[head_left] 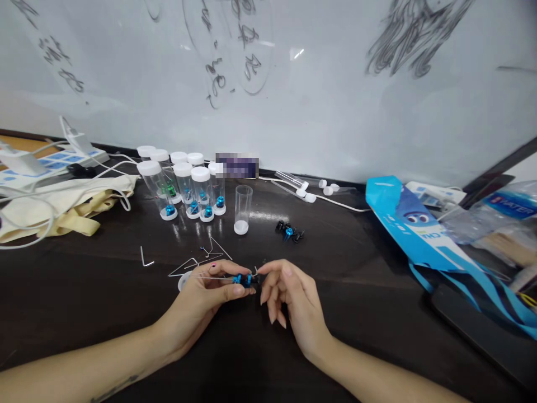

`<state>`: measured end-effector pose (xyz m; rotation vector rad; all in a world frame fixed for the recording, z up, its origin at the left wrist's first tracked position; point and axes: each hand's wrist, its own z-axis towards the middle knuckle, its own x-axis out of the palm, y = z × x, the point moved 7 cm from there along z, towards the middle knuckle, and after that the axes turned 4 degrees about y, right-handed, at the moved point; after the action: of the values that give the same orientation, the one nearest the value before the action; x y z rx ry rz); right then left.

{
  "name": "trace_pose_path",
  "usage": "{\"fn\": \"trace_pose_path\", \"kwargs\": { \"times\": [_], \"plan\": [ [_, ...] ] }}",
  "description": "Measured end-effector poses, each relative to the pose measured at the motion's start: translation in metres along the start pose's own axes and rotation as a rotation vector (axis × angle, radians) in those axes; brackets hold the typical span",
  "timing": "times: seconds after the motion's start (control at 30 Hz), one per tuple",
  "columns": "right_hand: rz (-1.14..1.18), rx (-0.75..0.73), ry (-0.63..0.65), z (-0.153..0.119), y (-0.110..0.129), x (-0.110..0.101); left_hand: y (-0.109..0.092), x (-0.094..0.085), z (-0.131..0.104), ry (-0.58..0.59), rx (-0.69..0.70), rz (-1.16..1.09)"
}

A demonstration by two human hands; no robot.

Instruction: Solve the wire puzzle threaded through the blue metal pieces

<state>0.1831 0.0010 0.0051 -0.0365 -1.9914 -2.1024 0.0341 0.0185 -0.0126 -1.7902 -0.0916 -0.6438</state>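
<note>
A small blue and black part [237,280] is held just above the table, on the near side of the open clear tube [243,204]. The left hand [195,296] pinches it between thumb and fingers, and a thin silver rod [216,277] runs from that hand to its blue end. The right hand [300,302] has its index fingertip at the dark end, its other fingers loosely curled; whether it pinches anything there I cannot tell. The work in hand looks like fine fingertip handling of this part, which calls for a steady left pinch and light right fingers.

Nearer than the tube and to its left, bent silver wires [191,264] lie beyond the left hand, with an L-shaped key [145,258] farther left. A white cap [183,281] sits partly hidden behind the left hand. To the tube's right is a little pile of black and blue pieces [289,233]. To its left stand capped tubes [200,174] in a close group, upright, with blue or green pieces inside. Behind it and to the right, clear tubes [289,179] lie on their sides near loose white caps [328,191].

The table [100,291] is dark and glossy. Well left of the tube are a cream cloth bag [111,193], white cables and a power strip [59,162]; well right, a blue printed bag [388,215]. A whiteboard [319,112] with black marker writing rises behind.
</note>
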Motion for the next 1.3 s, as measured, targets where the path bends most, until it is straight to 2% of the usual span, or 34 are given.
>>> {"fn": "trace_pose_path", "kwargs": {
  "times": [0.9, 1.17, 1.3],
  "plan": [
    [-0.008, 0.031, -0.006, 0.002, -0.002, 0.0, 0.001, 0.0, 0.0, 0.008, -0.006, -0.008],
    [-0.252, 0.065, 0.137, 0.001, -0.006, 0.009, 0.001, 0.004, 0.0, 0.054, -0.012, 0.0],
    [-0.262, 0.069, 0.175, 0.0, -0.005, 0.012, 0.001, 0.003, 0.0, 0.05, -0.004, 0.02]
  ]
}}
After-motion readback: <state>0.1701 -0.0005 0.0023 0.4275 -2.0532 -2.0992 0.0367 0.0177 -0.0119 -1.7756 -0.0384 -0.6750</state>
